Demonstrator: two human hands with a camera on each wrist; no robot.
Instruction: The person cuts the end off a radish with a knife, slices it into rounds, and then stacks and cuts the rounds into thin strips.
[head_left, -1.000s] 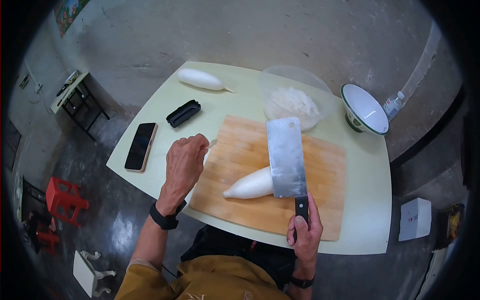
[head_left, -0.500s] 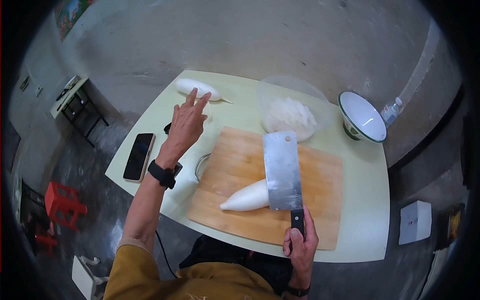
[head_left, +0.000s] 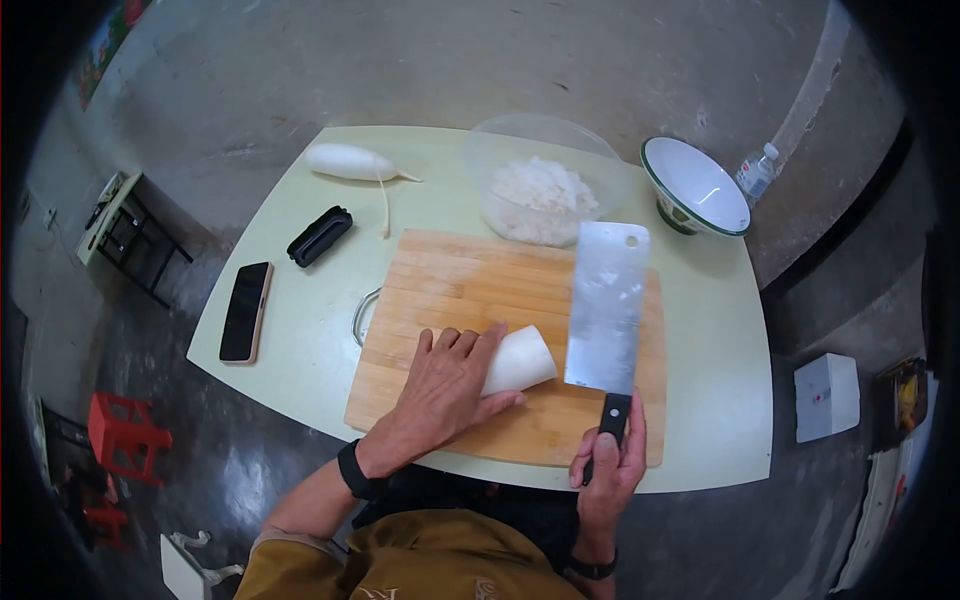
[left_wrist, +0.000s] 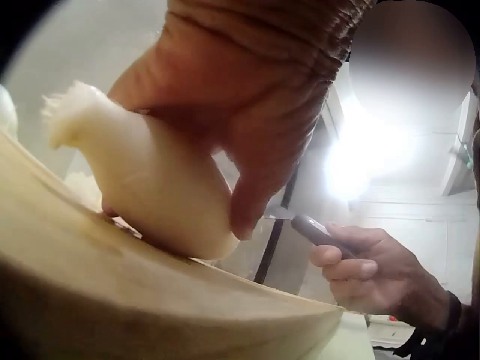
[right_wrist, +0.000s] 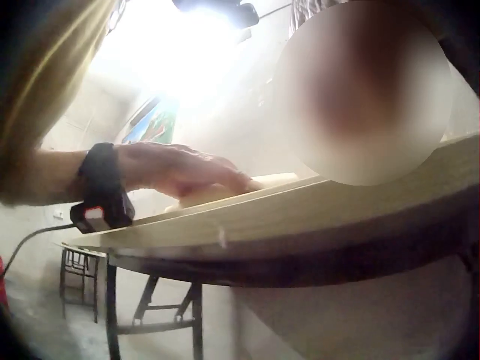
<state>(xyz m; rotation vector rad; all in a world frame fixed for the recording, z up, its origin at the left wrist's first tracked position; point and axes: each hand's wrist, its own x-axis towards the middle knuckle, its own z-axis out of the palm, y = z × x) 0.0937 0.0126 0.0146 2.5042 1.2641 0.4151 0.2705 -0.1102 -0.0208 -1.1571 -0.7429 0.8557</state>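
On the wooden cutting board (head_left: 460, 265) lies a peeled white radish (head_left: 524, 360), its flat cut end facing right. My left hand (head_left: 445, 390) grips it from above, with fingers over the far side and the thumb along the near side. In the left wrist view the radish (left_wrist: 165, 180) shows a ragged narrow end, and the thumb presses its side. My right hand (head_left: 612, 462) holds a cleaver (head_left: 606, 310) by its black handle, the broad blade pointing away, right of the radish. A thin root piece (head_left: 385, 208) lies near a second white radish (head_left: 350, 161) at the back left.
Behind the board stands a clear plastic bowl (head_left: 490, 150) with white shreds (head_left: 545, 188). A green-rimmed white bowl (head_left: 700, 185) and a water bottle (head_left: 757, 173) are at the back right. A phone (head_left: 246, 312) and a black case (head_left: 320, 236) lie left. A metal handle (head_left: 362, 315) juts from the board.
My left hand reached toward the far radish, then came back and took hold of the radish on the board. The thin root piece now lies on the table. The cleaver stays in my right hand.
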